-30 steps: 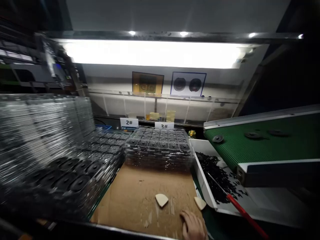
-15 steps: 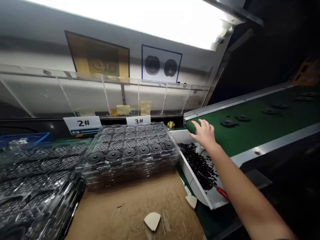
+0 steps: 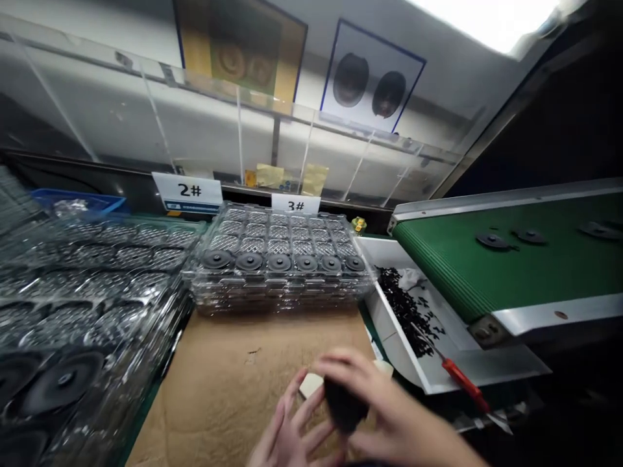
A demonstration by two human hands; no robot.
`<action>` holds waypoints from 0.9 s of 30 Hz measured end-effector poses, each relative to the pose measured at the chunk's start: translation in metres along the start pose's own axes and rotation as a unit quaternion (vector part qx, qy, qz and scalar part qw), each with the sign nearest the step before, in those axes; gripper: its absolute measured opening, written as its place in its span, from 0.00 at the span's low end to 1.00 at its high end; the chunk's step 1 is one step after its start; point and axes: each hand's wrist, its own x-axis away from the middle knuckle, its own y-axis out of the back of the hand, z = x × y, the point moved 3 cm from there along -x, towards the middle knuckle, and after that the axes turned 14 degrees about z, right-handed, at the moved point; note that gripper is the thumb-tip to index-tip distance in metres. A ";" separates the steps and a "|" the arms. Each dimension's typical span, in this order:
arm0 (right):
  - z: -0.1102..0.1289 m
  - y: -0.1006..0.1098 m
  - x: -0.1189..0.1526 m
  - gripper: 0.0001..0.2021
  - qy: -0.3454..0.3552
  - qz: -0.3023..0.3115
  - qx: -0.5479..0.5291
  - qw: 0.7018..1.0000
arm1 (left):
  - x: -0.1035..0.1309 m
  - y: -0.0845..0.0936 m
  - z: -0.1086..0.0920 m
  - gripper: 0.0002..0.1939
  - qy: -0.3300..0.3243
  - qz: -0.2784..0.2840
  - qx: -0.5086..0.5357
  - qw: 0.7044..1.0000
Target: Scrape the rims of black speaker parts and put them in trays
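Note:
Over the brown board (image 3: 214, 376), my right hand (image 3: 389, 405) grips a dark, rounded part (image 3: 343, 405), with fingers over its top and the thumb below. My left hand (image 3: 296, 431) is at the part's left side, fingers spread; whether they touch it is unclear. Both hands are blurred. A cream wedge (image 3: 310, 385) shows behind the fingers. Beyond them stands a stack of clear trays (image 3: 287, 288) with a front row of black discs (image 3: 279, 262).
Clear trays with black discs (image 3: 63, 383) fill the left side. At right, a white bin (image 3: 403, 357) holds small black pieces (image 3: 411, 318) and a red-handled tool (image 3: 462, 383). Behind it, a green conveyor (image 3: 452, 259) carries black parts (image 3: 494, 242).
My right hand has come back from the conveyor's near end to the board, now with a dark part in it. My left hand has entered view. The camera view has shifted.

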 end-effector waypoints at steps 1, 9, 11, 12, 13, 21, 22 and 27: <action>0.017 -0.022 -0.003 0.29 0.061 -0.012 0.024 0.998 | -0.006 0.002 0.003 0.26 -0.012 0.006 0.030 0.999; 0.025 -0.102 0.021 0.52 -0.076 -0.170 -0.045 0.982 | 0.011 -0.002 0.010 0.23 -0.079 0.008 0.160 0.984; 0.033 -0.109 0.025 0.52 -0.075 -0.164 -0.073 0.981 | 0.020 -0.009 0.013 0.22 -0.098 0.035 0.168 0.980; 0.039 -0.114 0.025 0.51 -0.075 -0.158 -0.082 0.981 | 0.023 -0.012 0.015 0.22 -0.107 0.044 0.172 0.978; 0.046 -0.118 0.025 0.50 -0.077 -0.154 -0.089 0.981 | 0.027 -0.014 0.018 0.21 -0.116 0.046 0.176 0.977; 0.072 -0.136 0.029 0.31 -0.050 -0.160 -0.140 0.976 | 0.064 -0.008 0.035 0.24 -0.095 -0.008 0.120 0.988; 0.070 -0.135 0.031 0.31 -0.045 -0.147 -0.147 0.977 | 0.069 -0.006 0.035 0.24 -0.062 -0.004 0.093 0.994; 0.062 -0.130 0.041 0.32 -0.025 -0.085 -0.181 0.980 | 0.087 0.003 0.031 0.25 0.069 0.008 -0.003 0.998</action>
